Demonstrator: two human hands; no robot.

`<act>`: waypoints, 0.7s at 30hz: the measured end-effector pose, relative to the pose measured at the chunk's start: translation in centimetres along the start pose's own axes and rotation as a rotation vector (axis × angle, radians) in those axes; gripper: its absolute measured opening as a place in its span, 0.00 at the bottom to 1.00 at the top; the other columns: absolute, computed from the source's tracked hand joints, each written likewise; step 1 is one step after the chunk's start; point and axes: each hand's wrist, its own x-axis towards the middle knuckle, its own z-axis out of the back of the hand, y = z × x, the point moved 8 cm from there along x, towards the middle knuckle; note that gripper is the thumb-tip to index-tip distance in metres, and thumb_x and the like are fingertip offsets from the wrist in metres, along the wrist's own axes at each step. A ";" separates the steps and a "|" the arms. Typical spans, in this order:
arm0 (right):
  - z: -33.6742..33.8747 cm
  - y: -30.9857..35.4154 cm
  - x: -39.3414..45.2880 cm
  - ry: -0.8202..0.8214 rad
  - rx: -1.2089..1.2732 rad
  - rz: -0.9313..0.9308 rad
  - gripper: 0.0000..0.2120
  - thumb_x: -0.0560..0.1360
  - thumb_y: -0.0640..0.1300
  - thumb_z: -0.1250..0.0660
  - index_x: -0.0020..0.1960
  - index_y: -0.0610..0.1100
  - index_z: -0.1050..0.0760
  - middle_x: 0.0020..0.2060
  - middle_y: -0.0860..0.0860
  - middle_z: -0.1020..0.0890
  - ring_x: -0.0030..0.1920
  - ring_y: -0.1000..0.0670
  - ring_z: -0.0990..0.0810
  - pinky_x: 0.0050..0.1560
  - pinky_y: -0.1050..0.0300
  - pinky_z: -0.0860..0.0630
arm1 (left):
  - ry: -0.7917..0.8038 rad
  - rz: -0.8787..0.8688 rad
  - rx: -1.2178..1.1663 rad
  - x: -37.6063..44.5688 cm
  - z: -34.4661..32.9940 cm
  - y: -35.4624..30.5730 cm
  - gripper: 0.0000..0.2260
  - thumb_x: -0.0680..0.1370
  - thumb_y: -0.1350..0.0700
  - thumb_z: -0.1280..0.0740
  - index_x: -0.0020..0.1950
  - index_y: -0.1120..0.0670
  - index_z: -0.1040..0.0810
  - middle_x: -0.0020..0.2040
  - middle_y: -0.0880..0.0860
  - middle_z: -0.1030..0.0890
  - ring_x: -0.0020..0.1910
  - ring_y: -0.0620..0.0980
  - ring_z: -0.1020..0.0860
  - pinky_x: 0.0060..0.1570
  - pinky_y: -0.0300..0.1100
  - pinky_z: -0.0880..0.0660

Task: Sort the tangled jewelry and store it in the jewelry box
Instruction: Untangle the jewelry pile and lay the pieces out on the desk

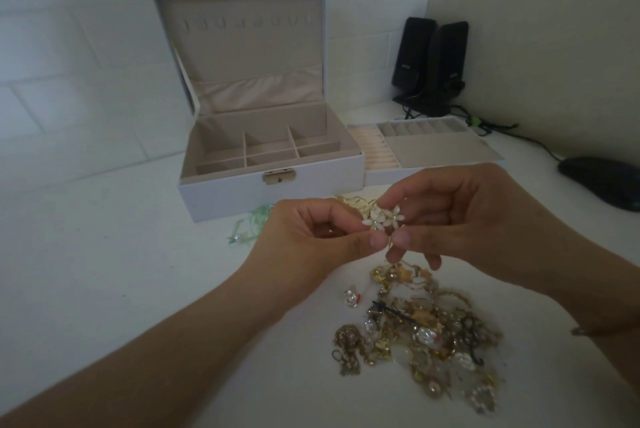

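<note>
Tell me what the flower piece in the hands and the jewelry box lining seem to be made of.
Flower piece: glossy white petals, likely enamel or plastic, on gold-toned metal; blur leaves it open. Jewelry box: smooth pale outside like faux leather; lining is matte beige, probably velvet-like fabric, with a gold-coloured metal clasp.

Dim, soft focus, wide-angle edge bending

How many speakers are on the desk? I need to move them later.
2: one speaker stands in the back right corner by the wall, and the other speaker stands directly right of it, overlapping it. None seems hidden.
</note>
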 end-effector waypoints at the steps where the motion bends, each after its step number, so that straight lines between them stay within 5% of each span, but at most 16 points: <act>1: 0.0 0.0 0.0 -0.006 -0.005 0.004 0.13 0.65 0.39 0.27 0.49 0.42 0.20 0.35 0.44 0.14 0.37 0.45 0.15 0.28 0.56 0.22 | 0.005 -0.003 -0.003 0.0 0.0 -0.1 0.09 0.62 0.56 0.21 0.35 0.59 0.17 0.38 0.55 0.17 0.39 0.51 0.19 0.44 0.42 0.23; 7: 0.0 0.3 -0.1 -0.038 -0.021 0.005 0.11 0.63 0.40 0.28 0.46 0.42 0.19 0.31 0.46 0.15 0.29 0.53 0.17 0.27 0.60 0.22 | 0.019 -0.039 0.001 -0.2 -0.4 -0.5 0.08 0.60 0.57 0.23 0.33 0.59 0.18 0.34 0.50 0.18 0.34 0.45 0.20 0.38 0.35 0.24; 21: -0.2 0.3 -0.1 -0.001 0.001 0.027 0.10 0.63 0.42 0.28 0.43 0.40 0.18 0.31 0.44 0.15 0.32 0.48 0.15 0.31 0.60 0.21 | 0.006 -0.096 0.011 -0.2 -0.3 -0.9 0.09 0.60 0.58 0.23 0.33 0.61 0.18 0.35 0.52 0.18 0.34 0.46 0.20 0.38 0.34 0.24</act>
